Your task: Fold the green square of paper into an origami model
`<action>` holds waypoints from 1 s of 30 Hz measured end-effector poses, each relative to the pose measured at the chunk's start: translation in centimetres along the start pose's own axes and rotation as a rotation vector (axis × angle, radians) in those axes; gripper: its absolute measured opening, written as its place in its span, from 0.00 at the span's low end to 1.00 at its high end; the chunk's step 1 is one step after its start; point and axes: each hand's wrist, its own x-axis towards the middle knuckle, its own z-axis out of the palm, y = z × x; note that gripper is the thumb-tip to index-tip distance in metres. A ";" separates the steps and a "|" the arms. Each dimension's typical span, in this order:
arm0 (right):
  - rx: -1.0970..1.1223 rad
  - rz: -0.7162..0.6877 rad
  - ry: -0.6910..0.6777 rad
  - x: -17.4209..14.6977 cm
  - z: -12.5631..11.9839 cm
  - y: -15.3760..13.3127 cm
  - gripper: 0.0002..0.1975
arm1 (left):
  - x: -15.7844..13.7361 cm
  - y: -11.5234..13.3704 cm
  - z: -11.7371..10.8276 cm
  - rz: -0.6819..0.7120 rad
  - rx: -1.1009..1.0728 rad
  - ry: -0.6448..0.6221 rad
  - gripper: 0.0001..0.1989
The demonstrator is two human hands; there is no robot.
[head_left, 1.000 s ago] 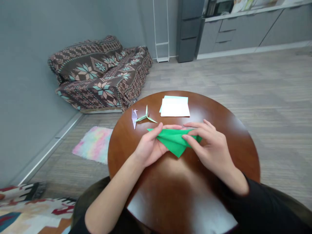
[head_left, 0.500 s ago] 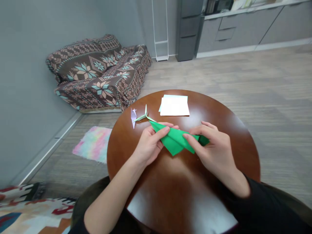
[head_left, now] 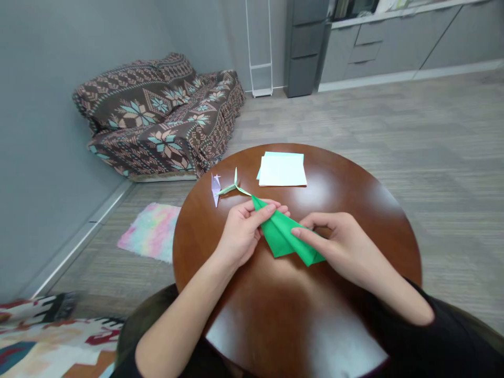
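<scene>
A folded sheet of green paper (head_left: 282, 235) is held above the table between my two hands, its creased flaps hanging toward me. My left hand (head_left: 246, 226) pinches its upper left part, thumb on top and fingers behind. With thumb and fingers, my right hand (head_left: 334, 236) grips the right side, covering part of that end. Just beyond my left hand lie a pale green folded-paper piece (head_left: 235, 186) with thin pointed arms and a small purple folded-paper piece (head_left: 215, 190).
A stack of white and pale blue paper (head_left: 282, 170) lies at the far side of the round brown table (head_left: 354, 184). Behind are a sofa with a patterned cover (head_left: 165, 115) and grey cabinets (head_left: 386, 47). A fluffy pastel rug (head_left: 151, 231) is on the floor at left.
The green paper has tilted, its right end now lower and its flaps spread differently. My right hand has shifted slightly down along it. My left hand keeps its pinch.
</scene>
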 end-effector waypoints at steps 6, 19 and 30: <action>-0.015 0.022 -0.090 0.0 -0.3 -0.1 0.13 | 0.3 0.0 -0.5 -0.030 -0.038 0.024 0.09; -0.396 -0.176 0.090 -0.5 -1.5 0.2 0.10 | 0.4 0.2 -0.9 0.135 0.139 -0.015 0.08; -0.033 -0.029 -0.200 -2.0 -3.0 -2.3 0.08 | 0.1 0.1 -0.9 0.205 0.179 -0.193 0.14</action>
